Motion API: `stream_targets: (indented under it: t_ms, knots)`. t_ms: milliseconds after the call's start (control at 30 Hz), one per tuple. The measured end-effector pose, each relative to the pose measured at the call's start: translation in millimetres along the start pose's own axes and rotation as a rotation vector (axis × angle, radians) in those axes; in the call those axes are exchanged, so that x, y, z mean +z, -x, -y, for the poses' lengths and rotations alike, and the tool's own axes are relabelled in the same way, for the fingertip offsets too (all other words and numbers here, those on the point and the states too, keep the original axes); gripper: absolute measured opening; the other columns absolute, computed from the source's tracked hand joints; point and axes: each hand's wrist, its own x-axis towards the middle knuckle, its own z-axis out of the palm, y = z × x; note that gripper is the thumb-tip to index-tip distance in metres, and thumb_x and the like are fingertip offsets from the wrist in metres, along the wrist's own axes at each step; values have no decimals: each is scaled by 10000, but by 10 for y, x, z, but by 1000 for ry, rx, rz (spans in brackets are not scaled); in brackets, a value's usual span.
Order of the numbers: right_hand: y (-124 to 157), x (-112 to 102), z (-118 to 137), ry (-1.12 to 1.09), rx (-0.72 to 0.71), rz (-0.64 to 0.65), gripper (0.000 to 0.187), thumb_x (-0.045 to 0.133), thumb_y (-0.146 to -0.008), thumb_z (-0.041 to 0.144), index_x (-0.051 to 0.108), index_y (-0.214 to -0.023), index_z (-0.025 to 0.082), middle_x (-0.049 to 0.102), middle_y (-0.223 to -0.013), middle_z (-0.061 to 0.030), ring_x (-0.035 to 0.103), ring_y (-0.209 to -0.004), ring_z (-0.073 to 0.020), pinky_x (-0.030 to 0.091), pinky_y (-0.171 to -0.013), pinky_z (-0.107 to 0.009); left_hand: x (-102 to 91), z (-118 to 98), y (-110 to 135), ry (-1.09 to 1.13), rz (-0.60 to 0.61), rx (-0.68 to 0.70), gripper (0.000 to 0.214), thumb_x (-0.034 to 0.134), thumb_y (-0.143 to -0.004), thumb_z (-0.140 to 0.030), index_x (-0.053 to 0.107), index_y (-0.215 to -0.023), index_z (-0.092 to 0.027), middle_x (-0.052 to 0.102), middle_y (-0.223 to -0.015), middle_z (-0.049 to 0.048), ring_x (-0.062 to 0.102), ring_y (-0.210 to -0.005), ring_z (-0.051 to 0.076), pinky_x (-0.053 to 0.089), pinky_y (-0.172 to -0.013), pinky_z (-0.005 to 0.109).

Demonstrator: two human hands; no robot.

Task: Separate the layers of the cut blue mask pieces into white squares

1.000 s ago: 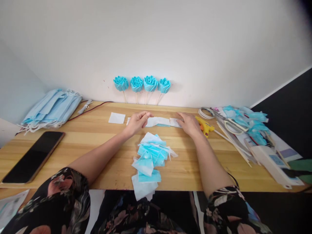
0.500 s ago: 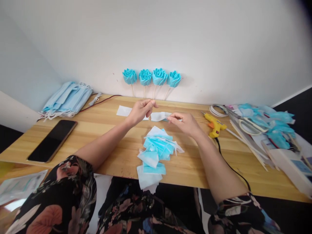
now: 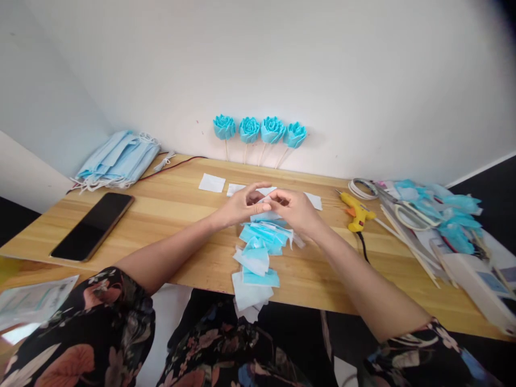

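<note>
My left hand [image 3: 242, 205] and my right hand [image 3: 294, 210] meet at the fingertips over the far end of a pile of cut pieces of blue and white face-mask fabric [image 3: 262, 236]. Between the pinched fingers is a pale piece of mask fabric [image 3: 264, 217], mostly covered by the hands. Behind them, white fabric rectangles lie in a row: one at the left [image 3: 212, 183], another beside it [image 3: 235, 189], and one at the right [image 3: 313, 201]. Part of another shows behind my fingers.
Several blue fabric roses [image 3: 272, 130] on sticks lean on the wall. At left are a mask stack [image 3: 116, 158] and a phone [image 3: 92, 227]. To the right lie a yellow glue gun [image 3: 355, 211], a tape roll [image 3: 363, 188], scissors [image 3: 417, 215] and blue fabric bundles [image 3: 459, 204].
Both hands have come together and closer to the pile. The white strip pieces behind them now show as separate rectangles. The view has shifted slightly.
</note>
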Motion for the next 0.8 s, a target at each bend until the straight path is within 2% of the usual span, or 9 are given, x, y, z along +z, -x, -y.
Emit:
stream_targets:
  t_ms: [100,167,300,400,533,667,733,800]
  knots:
    - [19,8,35,-171,91,-73,234,633,-834,406,684,-761,189,565,-595,42,428,-526,-95,295,-502,-241,54,2,18,-23,-130,-11,473,775,-731,-435,660,-1087,-145,698,-1023,88,635,-930,201,470,-800,289]
    - [17,35,17,-302,144,-132,266,655,-813,449,678,-765,189,586,-618,35,445,-533,-100,311,-493,-238,77,23,21,11,-162,-55,420,792,-699,-406,675,-997,-135,699,-922,62,631,-815,170,465,-715,263]
    - [-21,59,-50,-453,211,-296,283,710,-750,468,666,-752,188,591,-630,29,466,-547,-107,356,-505,-237,105,83,25,150,-111,-180,343,784,-683,-408,628,-791,-123,614,-669,-5,538,-580,101,390,-545,220]
    - [-61,31,-108,-468,221,-386,280,719,-734,464,650,-723,192,574,-615,35,455,-545,-104,359,-508,-235,119,113,31,166,-87,-217,324,787,-673,-386,601,-727,-126,596,-645,-14,521,-568,90,377,-539,214]
    - [-106,-1,-255,-523,241,-493,293,715,-730,477,607,-688,208,565,-610,43,459,-547,-103,391,-527,-236,120,105,44,145,-53,-233,357,785,-671,-429,629,-764,-121,631,-687,10,543,-600,106,394,-558,223]
    - [-115,13,-453,-693,335,-495,337,773,-639,497,657,-787,218,666,-684,17,559,-596,-142,462,-570,-273,83,7,88,26,38,-195,418,701,-757,-549,635,-745,-136,594,-632,-2,501,-560,102,359,-524,223]
    - [-101,25,-513,-767,345,-455,381,790,-613,483,685,-867,220,727,-789,-14,624,-673,-175,501,-617,-301,54,-58,116,-74,77,-173,497,600,-822,-621,630,-702,-139,565,-592,-6,469,-530,97,334,-506,225]
    - [-81,38,-530,-803,328,-415,389,792,-621,462,697,-914,223,756,-905,-40,664,-771,-200,525,-668,-316,30,-105,141,-113,105,-158,594,458,-884,-675,668,-746,-137,633,-663,32,535,-586,121,391,-555,240]
